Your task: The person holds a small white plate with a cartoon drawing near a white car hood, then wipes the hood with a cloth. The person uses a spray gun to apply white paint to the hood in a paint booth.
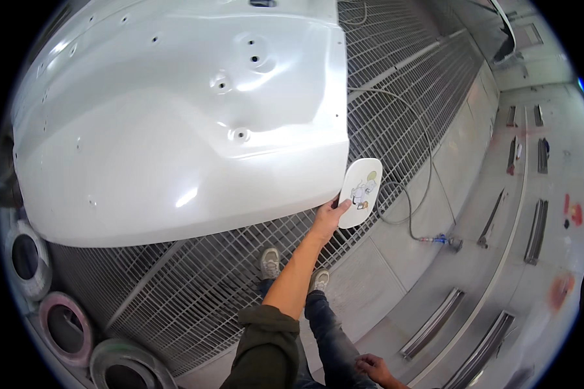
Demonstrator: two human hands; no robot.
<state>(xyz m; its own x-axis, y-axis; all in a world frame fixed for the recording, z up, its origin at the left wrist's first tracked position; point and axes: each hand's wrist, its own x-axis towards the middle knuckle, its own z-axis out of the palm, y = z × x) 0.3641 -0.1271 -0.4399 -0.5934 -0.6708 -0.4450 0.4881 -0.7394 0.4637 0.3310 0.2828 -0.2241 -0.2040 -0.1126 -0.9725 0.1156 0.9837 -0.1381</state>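
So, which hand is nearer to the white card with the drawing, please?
Left. The left hand holds the white card at its left edge; the right hand is away from it, near the bottom of the picture.

The plate (361, 193) in the left grip (329, 217) is white with a green-and-orange cartoon print; the panel (130, 142) left of the grip is pearly white, the sleeve (263, 343) below it olive.

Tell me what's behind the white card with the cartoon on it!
Past the edges of the white cartoon card, you can see metal floor grating. The left hand has its thumb in front; its other fingertips are hidden. Whatever is straight behind the card is covered.
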